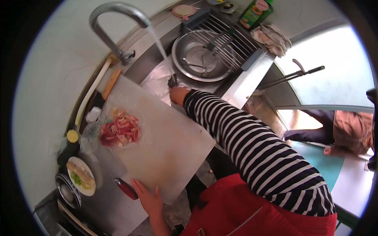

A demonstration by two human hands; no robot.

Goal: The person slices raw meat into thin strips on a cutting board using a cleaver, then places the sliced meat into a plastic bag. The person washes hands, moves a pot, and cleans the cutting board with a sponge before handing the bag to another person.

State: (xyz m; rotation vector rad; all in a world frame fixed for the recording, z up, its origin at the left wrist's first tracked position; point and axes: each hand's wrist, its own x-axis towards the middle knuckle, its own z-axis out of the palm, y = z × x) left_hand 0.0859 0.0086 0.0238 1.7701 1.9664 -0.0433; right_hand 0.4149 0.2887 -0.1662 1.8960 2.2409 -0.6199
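Note:
Water runs from a curved steel faucet into the sink. My right hand reaches in past the corner of a large white cutting board and grips a dark object beside the stream; what it is cannot be made out. My left hand rests with fingers apart at the board's near left edge, beside a red knife handle. Sliced raw meat lies on a clear plastic bag on the board.
A steel basin and a wire drying rack occupy the sink's right part. A plate of cut food, a bowl and a dark bottle stand left. Another person is at the far right.

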